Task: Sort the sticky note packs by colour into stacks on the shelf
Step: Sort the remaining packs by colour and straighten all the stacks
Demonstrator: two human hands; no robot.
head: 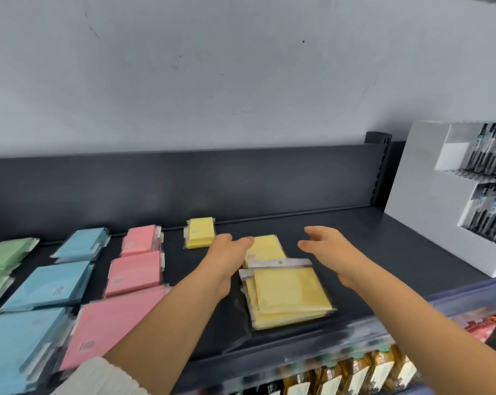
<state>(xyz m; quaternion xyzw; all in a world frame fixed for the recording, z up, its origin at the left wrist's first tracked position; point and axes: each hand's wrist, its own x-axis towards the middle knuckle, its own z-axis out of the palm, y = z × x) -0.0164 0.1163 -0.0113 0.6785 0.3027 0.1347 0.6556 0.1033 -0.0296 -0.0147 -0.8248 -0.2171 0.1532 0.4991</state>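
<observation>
Soft, even light, faint shadows, a dull sheen on the dark shelf (369,235). Everything looks slightly smeared, and the wide lens bows the edges.

Green packs (1,258): cut by left edge | middle yellow pack (268,248): partly behind left hand (226,252) | pen display (429,195): cut at right

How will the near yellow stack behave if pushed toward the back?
Likely to shear rather than move as a block: the packs in the near yellow stack already sit offset. Probably slippery: each is in glossy clear wrap on a smooth dark shelf. Likely light; the thin header flap looks floppy.
</observation>
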